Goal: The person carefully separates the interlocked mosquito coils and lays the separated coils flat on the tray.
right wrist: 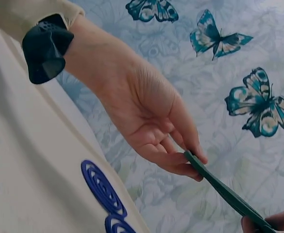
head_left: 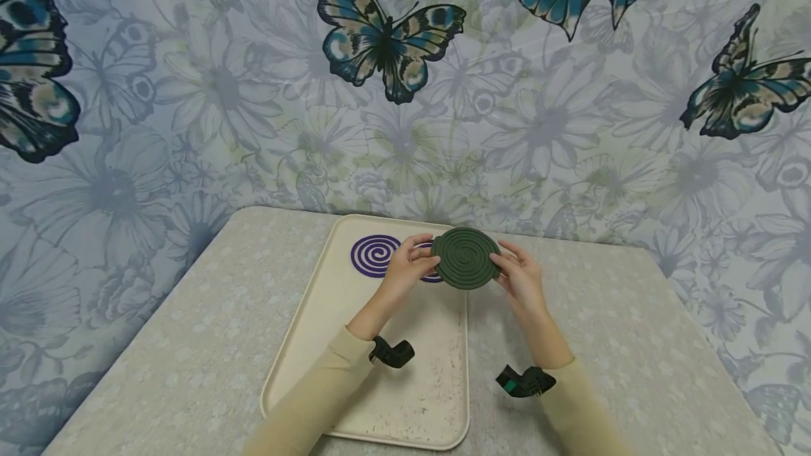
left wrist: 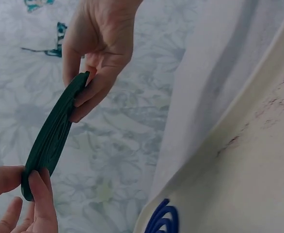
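while both hands hold it up off the tray, the green coil (head_left: 465, 257) hangs between them, tilted a little toward the camera, its left edge pinched by the left hand (head_left: 405, 267) and its right edge by the right hand (head_left: 521, 276). in the wrist views the fingers (right wrist: 183, 167) of the left hand curl round one rim, thumb on one face and fingertips on the other, and the right hand's do the same at the far rim, so both are grasping the coil and neither is slack. seen edge-on the disc is thin and bows slightly between the two grips. i judge it light, stiff but brittle, likely to snap along its spiral grooves if bent or squeezed hard; the outer ring, where the fingers sit now, looks the safest place to hold, with an even pull on both sides. just below and behind the left fingers a purple coil (head_left: 375, 255) lies flat at the far end of the cream tray (head_left: 380, 414), partly hidden by the hand. the tray sits on a pale patterned table (head_left: 190, 343), and a butterfly cloth (head_left: 393, 41) hangs behind. nothing stands between the fingers and the tray, though the purple coil lies close under the left hand
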`<state>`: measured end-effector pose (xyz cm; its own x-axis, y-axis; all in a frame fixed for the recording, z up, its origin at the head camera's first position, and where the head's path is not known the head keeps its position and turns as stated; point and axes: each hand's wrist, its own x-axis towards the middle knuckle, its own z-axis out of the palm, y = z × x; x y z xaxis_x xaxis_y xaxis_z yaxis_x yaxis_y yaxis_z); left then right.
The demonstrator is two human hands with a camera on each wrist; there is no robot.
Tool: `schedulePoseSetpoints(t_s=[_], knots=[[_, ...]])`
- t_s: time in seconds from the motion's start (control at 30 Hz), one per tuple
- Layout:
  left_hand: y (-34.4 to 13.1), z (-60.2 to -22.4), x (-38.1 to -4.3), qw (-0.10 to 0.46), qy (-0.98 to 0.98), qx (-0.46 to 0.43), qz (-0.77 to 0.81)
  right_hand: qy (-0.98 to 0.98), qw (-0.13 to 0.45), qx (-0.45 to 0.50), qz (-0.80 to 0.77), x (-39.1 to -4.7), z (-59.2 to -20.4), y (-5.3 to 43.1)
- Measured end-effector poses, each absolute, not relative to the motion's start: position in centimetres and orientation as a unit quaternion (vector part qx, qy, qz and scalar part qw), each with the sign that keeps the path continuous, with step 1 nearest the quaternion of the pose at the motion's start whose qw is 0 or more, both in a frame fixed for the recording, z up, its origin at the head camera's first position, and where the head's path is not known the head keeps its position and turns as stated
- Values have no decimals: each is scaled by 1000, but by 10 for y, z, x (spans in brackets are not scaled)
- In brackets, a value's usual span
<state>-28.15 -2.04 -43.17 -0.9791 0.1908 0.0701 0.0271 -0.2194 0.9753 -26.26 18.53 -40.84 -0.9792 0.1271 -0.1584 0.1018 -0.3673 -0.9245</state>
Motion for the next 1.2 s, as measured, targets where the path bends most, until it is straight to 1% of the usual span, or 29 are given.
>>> schedulePoseSetpoints(t_s=[0.13,0.3,0.5,0.63,0.73,0.83,1.0,1.1,1.2], knots=[[-32,-423,-283,38,629,66,773,-545,1,-77,835,-264,-403,174],[-40,-412,-282,28,650,34,759,-548,-24,-25,836,-256,-396,168],[-44,-401,-276,18,665,31,746,-557,-41,36,829,-248,-388,165],[-42,-400,-271,-19,709,64,702,-566,-35,54,822,-246,-386,164],[-38,-403,-267,-60,747,110,653,-573,-24,51,817,-244,-384,165],[-33,-406,-265,-79,765,162,618,-581,-14,48,812,-242,-382,165],[-25,-409,-259,-61,776,209,592,-583,-2,58,811,-238,-377,162],[-21,-407,-256,-43,772,205,600,-586,-2,76,807,-235,-375,161],[-18,-403,-252,-10,756,190,627,-601,4,97,793,-233,-376,161]])
